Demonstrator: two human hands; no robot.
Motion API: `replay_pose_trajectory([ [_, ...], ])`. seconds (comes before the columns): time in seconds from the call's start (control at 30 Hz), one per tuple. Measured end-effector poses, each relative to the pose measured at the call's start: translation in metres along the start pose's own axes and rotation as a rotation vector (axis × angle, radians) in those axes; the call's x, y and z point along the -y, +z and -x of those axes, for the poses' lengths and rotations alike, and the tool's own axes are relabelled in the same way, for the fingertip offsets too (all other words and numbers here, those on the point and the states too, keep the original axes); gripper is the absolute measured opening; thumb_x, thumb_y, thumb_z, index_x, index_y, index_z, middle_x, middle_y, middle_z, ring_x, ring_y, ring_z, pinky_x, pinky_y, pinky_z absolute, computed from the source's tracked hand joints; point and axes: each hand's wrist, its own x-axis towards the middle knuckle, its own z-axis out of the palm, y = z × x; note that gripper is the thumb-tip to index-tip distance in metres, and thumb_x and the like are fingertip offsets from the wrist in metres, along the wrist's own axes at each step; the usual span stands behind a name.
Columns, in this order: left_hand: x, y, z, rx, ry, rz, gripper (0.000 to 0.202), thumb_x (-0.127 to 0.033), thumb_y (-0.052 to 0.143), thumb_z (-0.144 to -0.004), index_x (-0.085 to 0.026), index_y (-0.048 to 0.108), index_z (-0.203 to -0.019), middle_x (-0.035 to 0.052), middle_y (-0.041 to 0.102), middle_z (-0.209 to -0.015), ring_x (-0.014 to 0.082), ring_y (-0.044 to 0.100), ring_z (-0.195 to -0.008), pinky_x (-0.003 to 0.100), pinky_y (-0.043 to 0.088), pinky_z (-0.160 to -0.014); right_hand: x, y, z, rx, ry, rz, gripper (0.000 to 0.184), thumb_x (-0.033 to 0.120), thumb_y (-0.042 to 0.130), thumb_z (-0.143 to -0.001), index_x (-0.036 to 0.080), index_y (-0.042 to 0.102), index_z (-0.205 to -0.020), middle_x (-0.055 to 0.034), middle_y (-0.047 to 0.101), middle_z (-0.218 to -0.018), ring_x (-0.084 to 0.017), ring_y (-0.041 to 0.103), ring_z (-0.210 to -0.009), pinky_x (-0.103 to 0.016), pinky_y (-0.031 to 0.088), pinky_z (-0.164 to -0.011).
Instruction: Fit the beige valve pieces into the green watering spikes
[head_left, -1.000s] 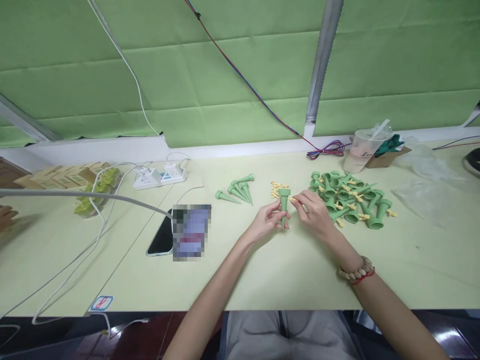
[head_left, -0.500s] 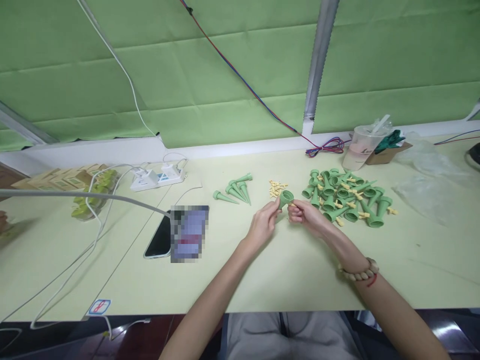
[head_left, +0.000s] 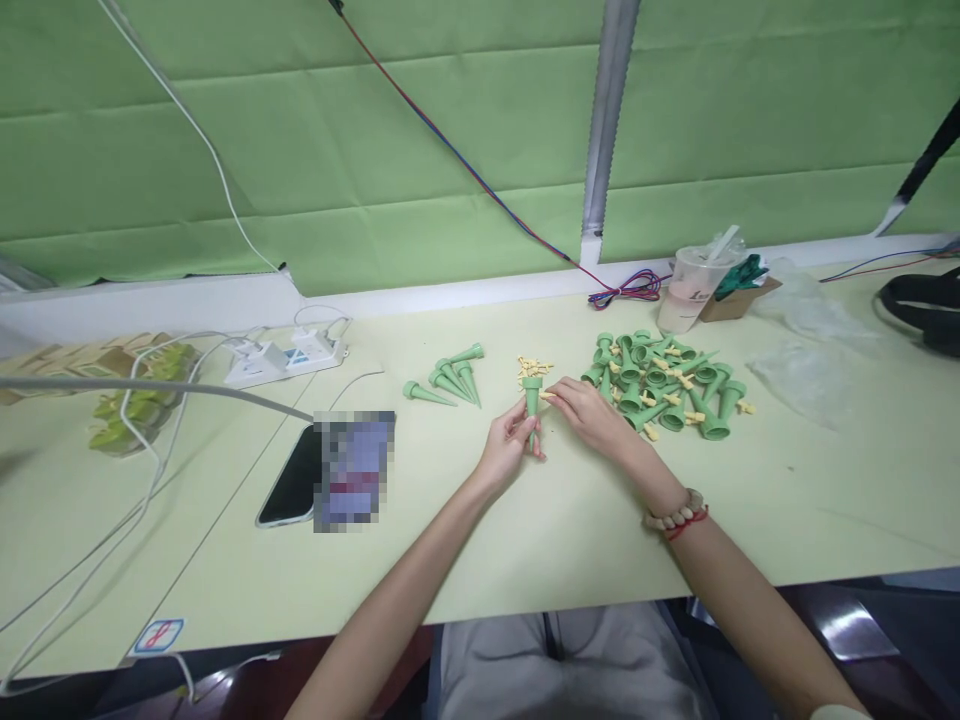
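My left hand (head_left: 506, 448) is closed round the lower part of a green plastic watering spike (head_left: 532, 400), which stands upright with its wide collar on top and its point down. At the spike's right side, the fingertips of my right hand (head_left: 592, 412) pinch a small yellow valve (head_left: 547, 396); whether it is seated in the spike I cannot make out. Just behind lies a little heap of loose yellow valves (head_left: 531, 367). Several green spikes without visible yellow parts (head_left: 450, 378) rest to the left. On the right is a pile of green spikes (head_left: 667, 380), many with yellow valves on them.
Two phones, a dark one (head_left: 289, 480) and a blurred one (head_left: 356, 475), lie left of my arms. Behind them are a power strip (head_left: 289, 360) and white cables. A drink cup (head_left: 686, 290), a small box (head_left: 739, 300) and plastic bags (head_left: 799, 375) stand or lie at the right.
The spike has turned from its open mouth facing me to upright, point down. My left hand has shifted lower on it, and my right hand now reaches in from the side with straighter fingers.
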Motion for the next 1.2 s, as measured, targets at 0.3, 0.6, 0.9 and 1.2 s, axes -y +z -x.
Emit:
replay_pose_trajectory([
  [0.3,0.013,0.004,0.0,-0.034,0.074,-0.019,0.04,-0.04,0.056,-0.077,-0.014,0.053,-0.107,-0.0032,0.047,-0.069,0.0072,0.048,-0.049,0.025,0.046,-0.054,0.009,0.009,0.002,-0.053,0.036,-0.116,0.032,0.028,0.024,-0.095,0.02,0.048,-0.076,-0.0053,0.055,-0.076,-0.019,0.052,-0.073,-0.032,0.039,-0.072],
  [0.6,0.018,-0.013,0.001,-0.144,0.458,-0.499,0.027,-0.025,0.037,-0.087,-0.017,0.061,-0.098,0.0041,0.051,-0.077,0.0142,0.049,-0.071,0.026,0.041,-0.069,0.022,0.029,-0.001,-0.048,0.372,-0.94,0.051,0.065,0.035,-0.08,0.021,0.045,-0.058,0.0018,0.043,-0.05,-0.014,0.041,-0.047,-0.029,0.036,-0.051],
  [0.9,0.023,-0.012,-0.001,-0.249,0.314,-0.349,0.039,-0.03,0.042,-0.085,-0.016,0.054,-0.12,-0.0002,0.048,-0.068,0.0115,0.043,-0.057,0.024,0.039,-0.056,0.027,0.028,0.005,-0.133,0.254,-0.386,0.034,0.049,0.043,-0.086,0.021,0.053,-0.101,-0.0034,0.061,-0.076,-0.02,0.057,-0.066,-0.033,0.045,-0.064],
  [1.2,0.022,-0.014,0.003,-0.175,0.163,-0.165,0.05,-0.037,0.049,-0.081,-0.011,0.051,-0.124,-0.004,0.044,-0.062,0.0068,0.04,-0.044,0.022,0.034,-0.048,0.011,0.036,0.006,-0.21,0.011,-0.086,0.034,0.042,0.033,-0.092,0.023,0.061,-0.094,-0.0087,0.064,-0.081,-0.025,0.059,-0.075,-0.04,0.044,-0.071],
])
